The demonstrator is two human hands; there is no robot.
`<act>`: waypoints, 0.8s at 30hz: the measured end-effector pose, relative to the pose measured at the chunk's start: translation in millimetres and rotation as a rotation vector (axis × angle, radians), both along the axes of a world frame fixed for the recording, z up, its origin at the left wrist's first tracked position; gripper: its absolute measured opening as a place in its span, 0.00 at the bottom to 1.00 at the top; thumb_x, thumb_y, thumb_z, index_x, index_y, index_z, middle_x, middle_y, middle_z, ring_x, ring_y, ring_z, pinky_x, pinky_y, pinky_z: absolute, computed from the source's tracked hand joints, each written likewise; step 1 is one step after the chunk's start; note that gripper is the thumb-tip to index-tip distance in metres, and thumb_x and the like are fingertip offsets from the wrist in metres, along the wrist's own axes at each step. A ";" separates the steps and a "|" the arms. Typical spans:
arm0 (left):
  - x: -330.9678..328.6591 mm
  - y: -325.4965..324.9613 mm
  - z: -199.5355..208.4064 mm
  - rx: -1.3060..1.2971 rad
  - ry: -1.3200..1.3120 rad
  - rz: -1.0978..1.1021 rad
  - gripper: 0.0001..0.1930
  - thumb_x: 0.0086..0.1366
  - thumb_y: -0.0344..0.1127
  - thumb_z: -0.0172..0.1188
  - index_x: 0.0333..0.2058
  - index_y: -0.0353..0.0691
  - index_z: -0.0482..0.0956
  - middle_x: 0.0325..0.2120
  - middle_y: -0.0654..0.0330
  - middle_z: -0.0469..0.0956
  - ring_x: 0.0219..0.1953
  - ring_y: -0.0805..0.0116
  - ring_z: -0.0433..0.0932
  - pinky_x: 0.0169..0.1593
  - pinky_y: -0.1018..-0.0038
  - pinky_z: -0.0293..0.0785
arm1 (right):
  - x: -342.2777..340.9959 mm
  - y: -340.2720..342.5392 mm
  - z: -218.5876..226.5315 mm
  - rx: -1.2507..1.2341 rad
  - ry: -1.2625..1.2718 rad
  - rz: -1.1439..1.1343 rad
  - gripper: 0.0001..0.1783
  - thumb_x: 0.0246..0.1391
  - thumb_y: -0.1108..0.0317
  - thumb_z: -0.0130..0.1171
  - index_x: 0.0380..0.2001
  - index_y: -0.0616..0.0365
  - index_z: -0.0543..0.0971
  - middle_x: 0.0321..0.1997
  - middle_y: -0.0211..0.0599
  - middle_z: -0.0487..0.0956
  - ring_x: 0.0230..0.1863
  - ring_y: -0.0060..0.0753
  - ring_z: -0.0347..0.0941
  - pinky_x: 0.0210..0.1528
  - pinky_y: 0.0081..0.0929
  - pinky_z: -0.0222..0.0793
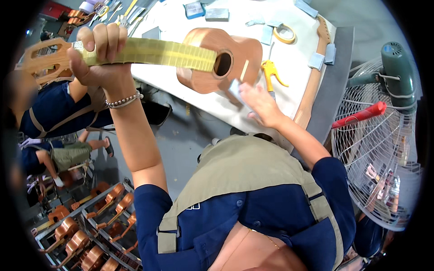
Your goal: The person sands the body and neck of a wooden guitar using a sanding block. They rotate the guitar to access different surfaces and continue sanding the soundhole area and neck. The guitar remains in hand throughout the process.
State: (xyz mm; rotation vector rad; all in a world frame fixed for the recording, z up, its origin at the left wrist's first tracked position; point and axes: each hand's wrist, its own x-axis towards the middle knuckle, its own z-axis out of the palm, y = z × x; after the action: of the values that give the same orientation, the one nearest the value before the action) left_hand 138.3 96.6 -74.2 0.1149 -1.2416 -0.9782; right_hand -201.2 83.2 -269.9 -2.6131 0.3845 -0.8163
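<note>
A small unfinished wooden ukulele (246, 50) is held over the white worktable, its fretboard (158, 52) covered with yellow masking tape. My left hand (105, 61) is wrapped round the neck just below the slotted headstock (47, 58). My right hand (262, 105) is closed on a grey-blue sanding pad (236, 89) at the near lower side of the body. The hand is slightly blurred, and I cannot tell how firmly the pad presses on the wood. A yellow air blow gun (270, 72) lies just beyond my right hand.
A roll of tape (284, 34) and sanding blocks (217, 15) lie on the worktable (167, 86). Another wooden neck (308, 97) rests along its right edge. A caged fan (379, 149) stands at the right. Another person (49, 110) is close on the left. Racked ukuleles (77, 241) fill the lower left.
</note>
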 end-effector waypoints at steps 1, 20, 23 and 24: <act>-8.0 -6.4 10.1 -0.037 -0.053 -0.102 0.17 0.64 0.52 0.44 0.26 0.45 0.66 0.16 0.68 0.62 0.19 0.77 0.60 0.29 0.78 0.59 | -6.0 -2.9 15.7 -0.014 -0.131 -0.119 0.34 0.49 0.63 0.56 0.60 0.56 0.61 0.64 0.40 0.61 0.66 0.43 0.52 0.64 0.44 0.51; -86.9 39.4 31.0 0.025 -0.110 0.280 0.19 0.67 0.54 0.44 0.33 0.43 0.71 0.19 0.66 0.63 0.18 0.73 0.62 0.29 0.74 0.59 | 32.6 9.2 154.6 -0.369 0.265 -0.318 0.40 0.40 0.58 0.62 0.56 0.65 0.63 0.61 0.46 0.62 0.64 0.40 0.56 0.66 0.47 0.45; -86.7 37.6 21.2 0.019 0.026 0.246 0.21 0.69 0.53 0.38 0.35 0.41 0.69 0.20 0.62 0.66 0.16 0.70 0.65 0.28 0.70 0.66 | 62.2 -8.7 133.3 -0.335 0.252 -0.208 0.38 0.46 0.55 0.59 0.57 0.65 0.61 0.63 0.48 0.60 0.66 0.42 0.53 0.66 0.42 0.45; -81.7 38.7 18.2 -0.001 0.021 0.225 0.20 0.69 0.53 0.37 0.35 0.41 0.68 0.20 0.63 0.66 0.16 0.70 0.65 0.28 0.71 0.66 | 62.6 -12.9 131.4 -0.255 0.182 -0.184 0.38 0.48 0.53 0.56 0.58 0.66 0.60 0.63 0.50 0.59 0.66 0.44 0.52 0.67 0.42 0.44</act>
State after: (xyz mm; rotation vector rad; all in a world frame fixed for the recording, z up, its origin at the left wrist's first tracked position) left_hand 56.6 135.3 -55.9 0.2384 -1.1819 -0.7820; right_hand -138.6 70.3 -138.5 -2.9348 0.6160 -0.7285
